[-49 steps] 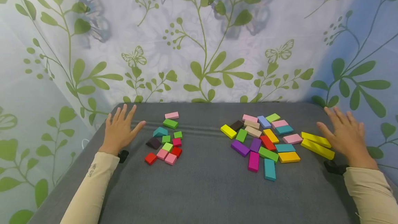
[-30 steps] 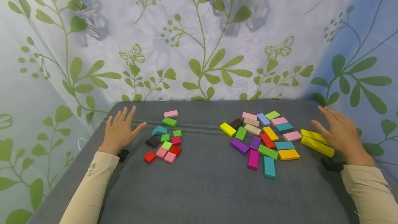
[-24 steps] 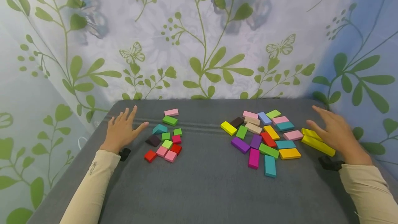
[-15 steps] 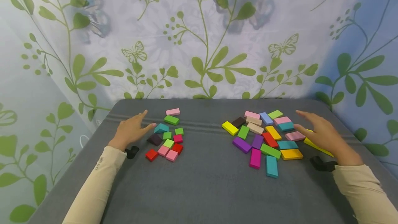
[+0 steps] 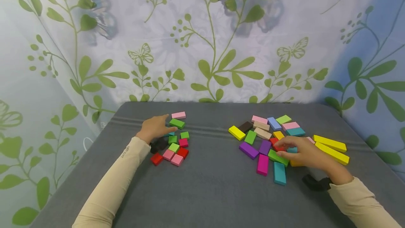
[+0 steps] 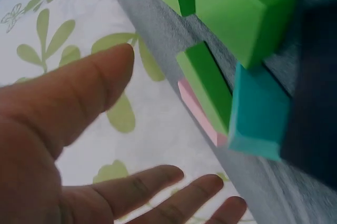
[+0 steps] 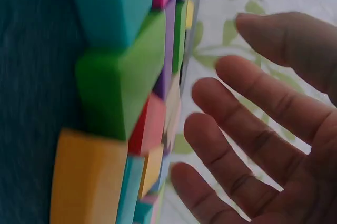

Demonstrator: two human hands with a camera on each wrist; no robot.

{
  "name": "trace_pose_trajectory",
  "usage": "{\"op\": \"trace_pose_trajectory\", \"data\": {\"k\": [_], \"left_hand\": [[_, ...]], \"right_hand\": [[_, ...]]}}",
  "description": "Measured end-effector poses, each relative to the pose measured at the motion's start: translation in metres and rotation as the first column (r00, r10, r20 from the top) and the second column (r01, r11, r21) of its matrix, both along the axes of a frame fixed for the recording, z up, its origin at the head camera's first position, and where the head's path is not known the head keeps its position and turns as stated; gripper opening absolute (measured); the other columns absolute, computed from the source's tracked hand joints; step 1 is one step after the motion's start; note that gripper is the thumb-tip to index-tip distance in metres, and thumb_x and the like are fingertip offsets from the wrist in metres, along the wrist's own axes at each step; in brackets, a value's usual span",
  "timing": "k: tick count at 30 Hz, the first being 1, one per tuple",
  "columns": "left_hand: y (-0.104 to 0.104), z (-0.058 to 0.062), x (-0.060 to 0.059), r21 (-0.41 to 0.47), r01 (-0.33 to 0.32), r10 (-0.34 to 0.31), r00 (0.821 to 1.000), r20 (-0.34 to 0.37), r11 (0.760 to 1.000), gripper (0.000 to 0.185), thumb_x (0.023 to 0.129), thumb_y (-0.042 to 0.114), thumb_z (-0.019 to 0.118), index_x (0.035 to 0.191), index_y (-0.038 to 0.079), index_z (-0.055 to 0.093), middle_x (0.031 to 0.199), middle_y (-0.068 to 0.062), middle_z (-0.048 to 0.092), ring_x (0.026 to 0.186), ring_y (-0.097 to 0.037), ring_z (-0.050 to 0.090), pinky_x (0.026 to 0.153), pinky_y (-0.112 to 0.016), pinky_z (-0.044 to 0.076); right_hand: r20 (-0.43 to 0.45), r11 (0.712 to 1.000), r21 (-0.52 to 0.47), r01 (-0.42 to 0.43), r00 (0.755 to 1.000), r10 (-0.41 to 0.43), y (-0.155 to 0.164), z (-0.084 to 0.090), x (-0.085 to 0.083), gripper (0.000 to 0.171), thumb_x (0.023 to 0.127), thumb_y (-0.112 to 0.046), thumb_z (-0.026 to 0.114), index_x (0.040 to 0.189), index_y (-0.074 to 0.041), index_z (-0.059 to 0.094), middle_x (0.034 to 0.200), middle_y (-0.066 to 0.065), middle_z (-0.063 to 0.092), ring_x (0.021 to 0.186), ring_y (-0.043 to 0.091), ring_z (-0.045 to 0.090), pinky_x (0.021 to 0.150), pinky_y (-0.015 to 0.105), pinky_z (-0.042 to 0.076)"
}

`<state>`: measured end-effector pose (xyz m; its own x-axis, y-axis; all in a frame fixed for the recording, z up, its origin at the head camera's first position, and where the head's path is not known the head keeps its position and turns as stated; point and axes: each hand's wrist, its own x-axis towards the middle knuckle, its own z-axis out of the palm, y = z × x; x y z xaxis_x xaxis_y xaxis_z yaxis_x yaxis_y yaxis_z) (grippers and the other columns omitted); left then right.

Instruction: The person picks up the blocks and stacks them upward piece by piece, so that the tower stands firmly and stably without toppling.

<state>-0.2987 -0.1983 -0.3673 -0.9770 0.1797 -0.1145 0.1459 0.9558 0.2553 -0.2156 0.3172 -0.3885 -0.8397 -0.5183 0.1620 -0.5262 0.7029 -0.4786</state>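
My left hand (image 5: 155, 127) hovers over the back of the left group of toy blocks, fingers spread, holding nothing. It partly hides a teal block (image 5: 171, 134) and a black block (image 5: 159, 144). Nearest its fingertips are a green block (image 5: 177, 123) and a pink block (image 5: 178, 115). Above the right group of blocks is my right hand (image 5: 303, 152), its fingers loosely bent with no block between them. Under and beside it lie a red block (image 5: 274, 143), a green block (image 5: 278, 158) and an orange block (image 7: 87, 176), the last mostly covered in the head view.
Both groups lie on a grey cloth-covered table (image 5: 209, 185). Two long yellow blocks (image 5: 330, 143) sit right of the right hand. A magenta block (image 5: 262, 164) and a teal block (image 5: 280, 173) lie at the front. Behind the table hangs a leaf-patterned curtain (image 5: 177, 62).
The left hand has moved right, from beside the left group to over it. The right hand has moved left and nearer the body, off the yellow blocks and over the coloured group. The blocks stay put.
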Motion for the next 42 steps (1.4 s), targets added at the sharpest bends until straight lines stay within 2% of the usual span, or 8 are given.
{"op": "trace_pose_trajectory", "data": {"k": [3,6,9,16,23,28,35,42], "left_hand": [[0.009,0.0,-0.006,-0.014,-0.034,0.035,0.999,0.02,0.999,0.078,0.104,0.048,0.067,0.159,-0.004,0.048,0.152,-0.028,0.058,0.133,-0.048,0.061,0.107,-0.069,0.048],[0.016,0.0,-0.012,-0.029,-0.073,0.074,0.996,0.039,0.997,0.063,0.102,0.049,0.07,0.141,0.0,0.066,0.127,-0.022,0.072,0.118,-0.044,0.068,0.105,-0.067,0.048],[0.022,-0.001,-0.018,-0.038,-0.105,0.106,0.993,0.045,0.994,0.054,0.099,0.05,0.075,0.119,0.0,0.074,0.105,-0.016,0.073,0.108,-0.041,0.069,0.105,-0.066,0.047],[0.033,-0.003,-0.032,-0.113,-0.147,0.15,0.989,0.017,0.983,0.066,0.093,0.054,0.079,0.13,-0.001,0.074,0.123,-0.021,0.073,0.116,-0.041,0.067,0.105,-0.06,0.047],[0.034,-0.01,-0.044,-0.149,-0.15,0.152,0.988,0.007,0.977,0.062,0.092,0.057,0.079,0.122,0.003,0.077,0.123,-0.021,0.074,0.115,-0.04,0.068,0.103,-0.057,0.049],[0.035,-0.007,-0.043,-0.131,-0.147,0.15,0.989,0.013,0.98,0.059,0.09,0.057,0.079,0.115,0.003,0.078,0.116,-0.019,0.074,0.107,-0.037,0.069,0.098,-0.057,0.053],[0.042,0.003,-0.03,-0.082,-0.045,0.047,0.999,0.019,0.996,0.059,0.09,0.059,0.076,0.121,0.009,0.079,0.115,-0.011,0.076,0.101,-0.032,0.069,0.094,-0.057,0.053],[0.057,-0.005,0.001,-0.041,0.148,-0.152,0.984,-0.097,0.988,0.056,0.09,0.047,0.081,0.131,0.01,0.078,0.106,-0.003,0.08,0.081,-0.023,0.068,0.067,-0.04,0.055]], "right_hand": [[0.052,0.999,-0.011,-0.049,0.997,0.05,-0.007,-0.001,0.004,0.025,0.095,-0.02,0.085,0.116,-0.008,0.078,0.107,-0.007,0.073,0.09,0.007,0.061,0.08,0.032,0.059],[0.086,0.997,0.016,-0.072,0.994,0.07,-0.015,-0.001,0.006,0.031,0.093,-0.027,0.087,0.114,-0.007,0.078,0.106,-0.006,0.071,0.086,0.005,0.056,0.074,0.029,0.055],[0.107,0.996,0.069,-0.06,0.993,0.052,-0.021,0.0,0.008,0.039,0.09,-0.036,0.089,0.113,-0.006,0.078,0.105,-0.005,0.069,0.084,0.007,0.053,0.07,0.028,0.051],[0.124,0.986,0.167,-0.007,0.992,-0.014,-0.031,0.002,0.014,0.051,0.084,-0.045,0.093,0.112,-0.006,0.075,0.107,-0.002,0.068,0.089,0.013,0.056,0.074,0.031,0.055],[0.141,0.972,0.23,0.041,0.987,-0.075,-0.044,0.001,0.019,0.054,0.079,-0.047,0.096,0.11,-0.007,0.076,0.104,0.001,0.06,0.085,0.015,0.055,0.071,0.032,0.054],[0.129,0.971,0.231,0.06,0.987,-0.092,-0.046,0.0,0.019,0.062,0.078,-0.046,0.097,0.116,-0.004,0.071,0.107,0.004,0.065,0.093,0.02,0.06,0.079,0.043,0.059],[0.143,0.971,0.233,0.051,0.986,-0.086,-0.048,0.0,0.016,0.067,0.078,-0.044,0.097,0.125,-0.004,0.072,0.109,0.006,0.062,0.095,0.022,0.061,0.081,0.049,0.06],[0.139,0.973,0.232,-0.004,0.99,-0.029,-0.052,0.002,0.02,0.061,0.077,-0.044,0.098,0.12,-0.009,0.075,0.11,0.001,0.063,0.099,0.02,0.06,0.084,0.045,0.058]]}}
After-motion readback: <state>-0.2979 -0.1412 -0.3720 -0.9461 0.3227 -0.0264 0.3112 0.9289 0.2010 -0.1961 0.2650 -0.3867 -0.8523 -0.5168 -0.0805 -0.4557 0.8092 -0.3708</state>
